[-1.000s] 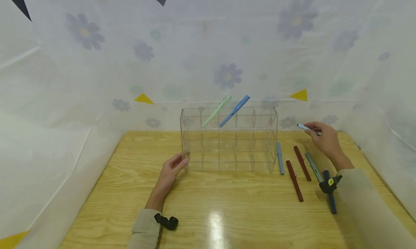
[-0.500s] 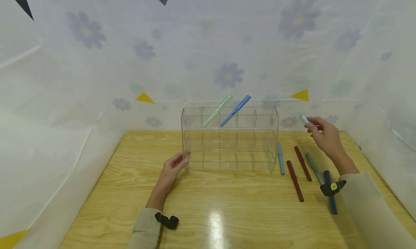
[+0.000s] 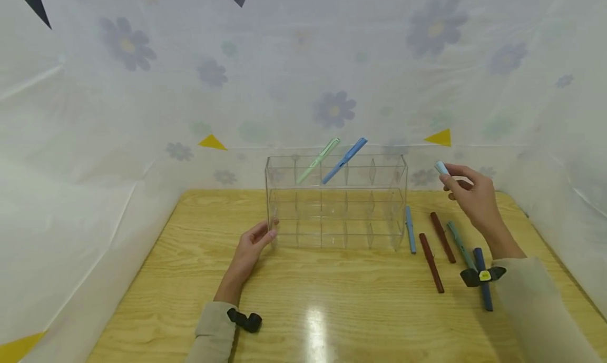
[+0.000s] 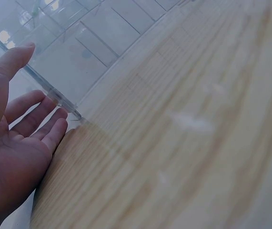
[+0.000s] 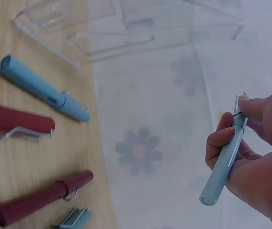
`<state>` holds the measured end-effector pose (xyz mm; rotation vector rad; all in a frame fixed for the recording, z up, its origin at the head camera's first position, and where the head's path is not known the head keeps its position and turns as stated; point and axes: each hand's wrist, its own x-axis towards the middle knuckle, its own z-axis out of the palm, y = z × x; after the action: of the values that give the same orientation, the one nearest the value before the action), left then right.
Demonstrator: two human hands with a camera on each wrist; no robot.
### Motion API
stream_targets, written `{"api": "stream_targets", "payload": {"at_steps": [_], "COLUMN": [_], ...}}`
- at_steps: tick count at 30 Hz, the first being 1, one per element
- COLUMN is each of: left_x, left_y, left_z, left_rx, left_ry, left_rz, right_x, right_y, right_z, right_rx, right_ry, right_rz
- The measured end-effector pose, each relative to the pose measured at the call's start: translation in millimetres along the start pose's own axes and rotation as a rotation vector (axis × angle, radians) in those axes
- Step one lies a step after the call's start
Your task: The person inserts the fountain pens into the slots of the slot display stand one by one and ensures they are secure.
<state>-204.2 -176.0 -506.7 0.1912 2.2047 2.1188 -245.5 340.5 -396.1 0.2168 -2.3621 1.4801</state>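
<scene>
A clear acrylic pen rack [image 3: 334, 210] with several compartments stands upright at the table's middle. A light green pen [image 3: 319, 160] and a blue pen [image 3: 344, 160] lean in its top row. My left hand [image 3: 248, 249] holds the rack's lower left side edge [image 4: 55, 90], thumb at the front and fingers beyond it. Off to the rack's right, my right hand [image 3: 469, 194] pinches a pale blue pen [image 5: 225, 162] above the table. In the right wrist view, thumb and fingers close round the pen's clip end; its plain end points down. The head view shows only one end of it.
On the table [image 3: 284, 310], right of the rack, lie a light blue pen [image 3: 410, 230], two dark red pens [image 3: 431, 263], a grey-green pen [image 3: 459, 242] and a navy pen [image 3: 483, 286]. The right forearm passes over the last two. A flowered curtain [image 3: 265, 89] encloses the back and sides.
My right hand has lifted slightly, and the pale blue pen has turned from lying nearly sideways to a steeper tilt in its fingers. My left hand and the rack stay put.
</scene>
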Motion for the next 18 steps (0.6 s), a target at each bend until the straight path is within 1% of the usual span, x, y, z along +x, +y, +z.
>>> {"api": "stream_targets", "payload": {"at_steps": [3,6,11,14,15,18], "left_x": [-0.1,0.0,0.5,0.6,0.8,1.1], "left_y": [0.7,0.4,-0.3,-1.1,-1.6,-2.6], "left_z": [0.4,0.4,0.5,0.6,0.3,0.2], "left_rx": [0.003,0.002,0.002,0.004,0.005,-0.001], "left_ry": [-0.002,-0.004,-0.006,-0.004,-0.004,-0.006], "left_rz": [0.006,0.010,0.011,0.014,0.016,0.017], "right_x": [-1,-3,0,3,4,6], "right_y": [-7,-17,-36,-51,-56,-70], "right_z": [2,5,9,11,12,15], "right_rx": [0.035,0.026,-0.037,-0.019,0.020,0.267], "right_ry": [0.008,0.056,0.154,0.191,0.194,0.154], "right_rz": [-0.005,-0.034,-0.116,-0.172,-0.182,-0.205]}}
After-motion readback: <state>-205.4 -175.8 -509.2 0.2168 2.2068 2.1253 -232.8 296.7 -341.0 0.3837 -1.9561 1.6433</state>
